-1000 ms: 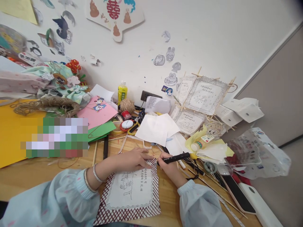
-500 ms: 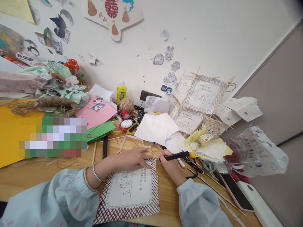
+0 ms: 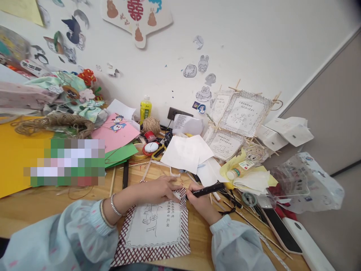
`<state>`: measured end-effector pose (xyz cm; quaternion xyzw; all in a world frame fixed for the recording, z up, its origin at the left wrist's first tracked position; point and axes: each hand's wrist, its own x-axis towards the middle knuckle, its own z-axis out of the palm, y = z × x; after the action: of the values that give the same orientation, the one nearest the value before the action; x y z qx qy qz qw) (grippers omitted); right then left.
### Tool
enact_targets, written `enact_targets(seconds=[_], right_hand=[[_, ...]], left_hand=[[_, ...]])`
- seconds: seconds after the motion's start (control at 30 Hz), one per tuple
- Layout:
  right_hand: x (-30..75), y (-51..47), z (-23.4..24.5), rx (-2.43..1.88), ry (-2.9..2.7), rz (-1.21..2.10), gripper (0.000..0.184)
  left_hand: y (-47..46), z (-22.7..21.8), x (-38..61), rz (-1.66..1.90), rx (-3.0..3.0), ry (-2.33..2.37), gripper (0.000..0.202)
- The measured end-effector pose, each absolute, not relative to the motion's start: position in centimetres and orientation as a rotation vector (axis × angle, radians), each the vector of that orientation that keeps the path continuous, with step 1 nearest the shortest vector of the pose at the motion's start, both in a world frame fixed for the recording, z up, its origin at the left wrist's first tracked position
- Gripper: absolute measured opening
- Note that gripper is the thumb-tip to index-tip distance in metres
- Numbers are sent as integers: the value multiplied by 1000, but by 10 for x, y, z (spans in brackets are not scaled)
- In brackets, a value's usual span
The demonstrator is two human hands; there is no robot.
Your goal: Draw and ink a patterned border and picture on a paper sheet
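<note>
One thin sheet (image 3: 155, 234), one rigid marker (image 3: 209, 190)

The sheet lies on the desk (image 3: 203, 241), under the left hand (image 3: 163, 191), fingers spread, gripping nothing; it looks light, soft, easily creased, best pressed flat by its border; the right hand (image 3: 200, 201) has its fingers closed around the marker, probably light, best held near the tip.

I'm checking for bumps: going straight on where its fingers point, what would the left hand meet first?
The left hand would probably meet the right hand, holding the black marker, though depth is unclear.
</note>
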<state>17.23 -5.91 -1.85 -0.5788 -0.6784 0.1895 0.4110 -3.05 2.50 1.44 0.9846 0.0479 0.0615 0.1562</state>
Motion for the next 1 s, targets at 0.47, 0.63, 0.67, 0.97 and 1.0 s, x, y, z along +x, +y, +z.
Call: enact_targets(seconds=[0.47, 0.63, 0.67, 0.97, 1.0], right_hand=[[179, -55, -16, -1502, -1526, 448, 20], [175, -59, -14, -1501, -1556, 528, 23], [175, -59, -14, -1501, -1560, 526, 23], [172, -58, -16, -1440, -1683, 502, 26], [171, -59, -16, -1433, -1693, 511, 26]], left_hand=[[24, 14, -29, 199, 2894, 135, 44], [25, 14, -28, 311, 2960, 128, 43], [25, 15, -27, 338, 2965, 100, 43], [27, 14, -26, 493, 2880, -85, 40], [27, 13, -26, 512, 2866, -90, 40]])
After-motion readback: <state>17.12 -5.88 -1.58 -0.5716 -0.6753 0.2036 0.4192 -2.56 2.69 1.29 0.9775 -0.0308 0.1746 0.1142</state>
